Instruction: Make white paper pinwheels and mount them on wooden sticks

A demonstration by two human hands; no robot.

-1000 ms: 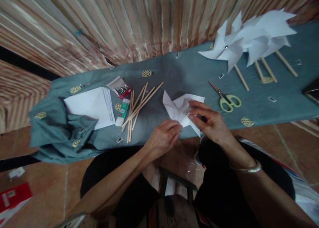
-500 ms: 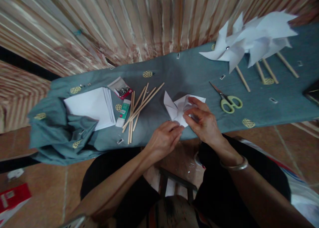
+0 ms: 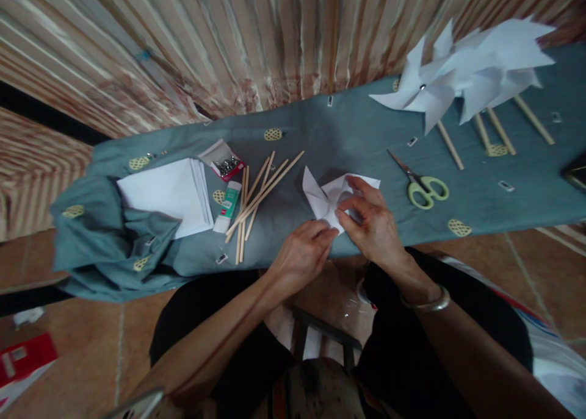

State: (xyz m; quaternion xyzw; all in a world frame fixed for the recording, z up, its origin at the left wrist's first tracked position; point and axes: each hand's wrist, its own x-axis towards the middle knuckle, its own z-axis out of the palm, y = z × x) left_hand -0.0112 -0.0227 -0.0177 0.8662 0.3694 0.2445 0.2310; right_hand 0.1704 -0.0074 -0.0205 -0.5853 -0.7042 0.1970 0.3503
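Head view, near edge of counter (image 3: 348,138), draped in grey-blue cloth: left hand (image 3: 302,254) and right hand (image 3: 373,224), fingers pinched narrow on the folded white paper pinwheel piece (image 3: 327,196). Left of it: loose wooden sticks (image 3: 256,193), white glue tube (image 3: 227,207), white paper stack (image 3: 167,193). Right: green-handled scissors (image 3: 419,184). Farthest: finished white paper pinwheels on sticks (image 3: 462,74).

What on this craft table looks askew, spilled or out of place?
The blue-grey cloth is bunched up at the table's left end and overlaps the stack of white paper. The wooden sticks lie crossed in a loose heap. Nothing looks spilled or damaged.
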